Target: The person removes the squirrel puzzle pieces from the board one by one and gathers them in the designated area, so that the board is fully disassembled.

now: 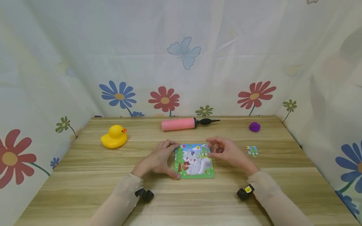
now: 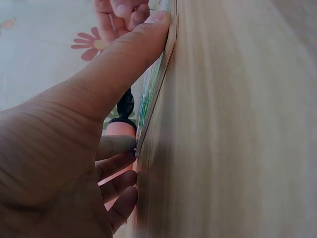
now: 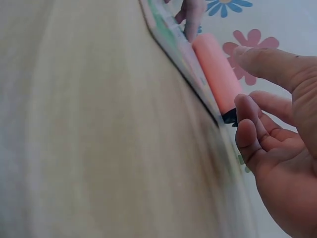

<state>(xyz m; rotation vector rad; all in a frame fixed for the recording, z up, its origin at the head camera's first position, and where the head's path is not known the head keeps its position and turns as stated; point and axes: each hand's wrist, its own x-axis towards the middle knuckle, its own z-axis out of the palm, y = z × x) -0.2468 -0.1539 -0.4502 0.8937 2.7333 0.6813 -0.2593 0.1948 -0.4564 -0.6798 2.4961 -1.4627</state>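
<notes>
The left hand [image 1: 157, 159], thumb and fingers spread, is gripping the puzzle [image 1: 193, 168] beside it, ideally lightly and flat, while the loosely curled right hand [image 1: 228, 152] is hovering opposite.

On my feed the left hand [image 2: 54, 134] is spanning a thin board [image 2: 154, 84], thumb resting on one corner, index fingertip touching another. Beyond it I am seeing the right hand [image 2: 116, 20], a pink cylinder [image 2: 121, 129] with a black nozzle [image 2: 126, 103], and a red flower [image 2: 84, 45] on pale cloth [image 2: 39, 64], while wood-grained tabletop [image 2: 242, 129] is filling the right side.
</notes>
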